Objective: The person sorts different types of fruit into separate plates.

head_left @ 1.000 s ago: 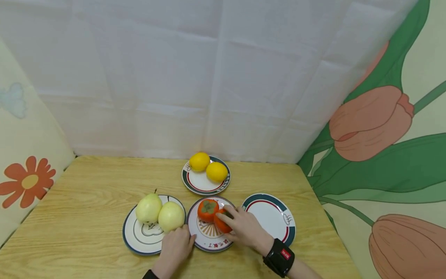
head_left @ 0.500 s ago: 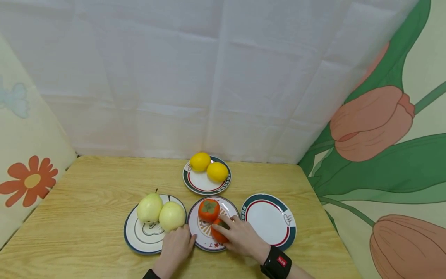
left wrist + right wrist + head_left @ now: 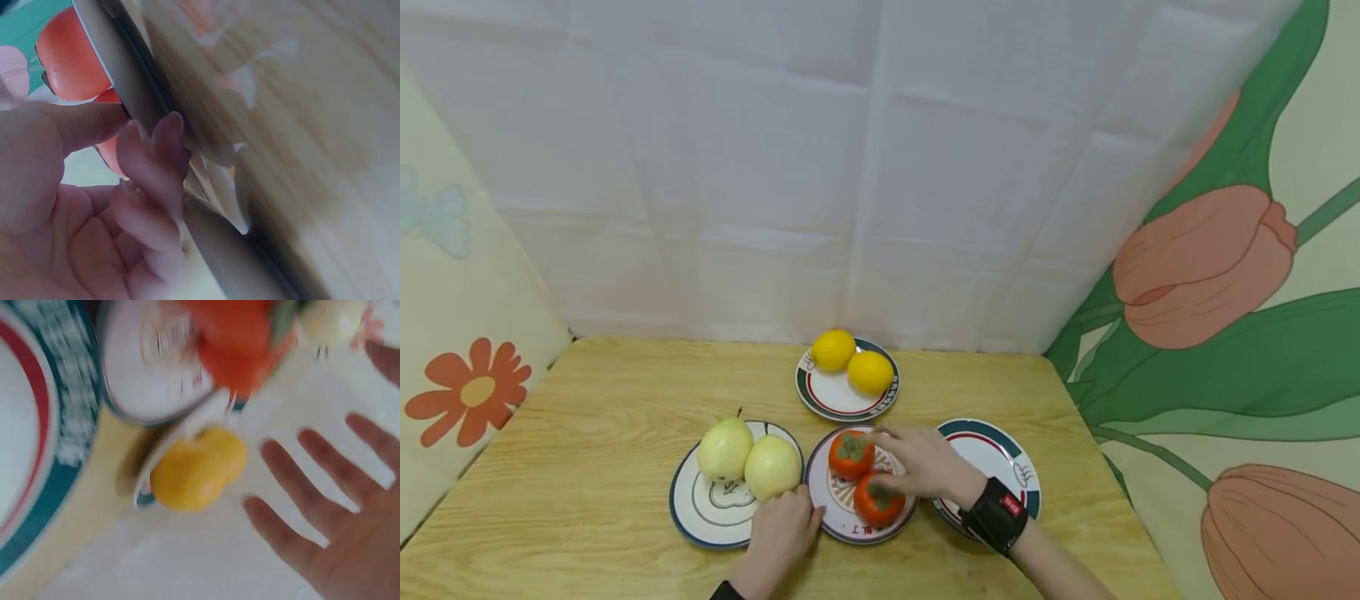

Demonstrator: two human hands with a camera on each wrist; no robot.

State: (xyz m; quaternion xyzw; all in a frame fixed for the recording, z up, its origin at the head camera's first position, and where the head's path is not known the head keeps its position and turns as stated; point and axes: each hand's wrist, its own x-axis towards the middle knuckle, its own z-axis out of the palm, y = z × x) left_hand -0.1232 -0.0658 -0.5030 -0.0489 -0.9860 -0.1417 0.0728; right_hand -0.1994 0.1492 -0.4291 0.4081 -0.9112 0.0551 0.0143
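Observation:
Two orange persimmons, the rear one (image 3: 850, 455) and the front one (image 3: 878, 502), lie on a patterned white plate (image 3: 850, 532). My right hand (image 3: 928, 465) hovers over them with spread fingers, holding neither. In the right wrist view its fingers are straight and apart. My left hand (image 3: 781, 527) is low between this plate and the pear plate (image 3: 688, 523). In the left wrist view its thumb and curled fingers (image 3: 150, 181) pinch the rim of the persimmon plate (image 3: 125, 69). Two pale green pears, the left (image 3: 725, 450) and the right (image 3: 772, 467), sit beside that hand.
Behind is a plate (image 3: 831, 398) with two lemons, the left (image 3: 832, 350) and the right (image 3: 870, 372). A green-rimmed plate (image 3: 981, 446) stands at the right, partly under my right wrist. A white cloth (image 3: 760, 167) hangs behind the wooden table (image 3: 610, 400).
The front persimmon has shifted toward the plate's front, and my right hand has let go of it and risen. My left hand has stayed in place.

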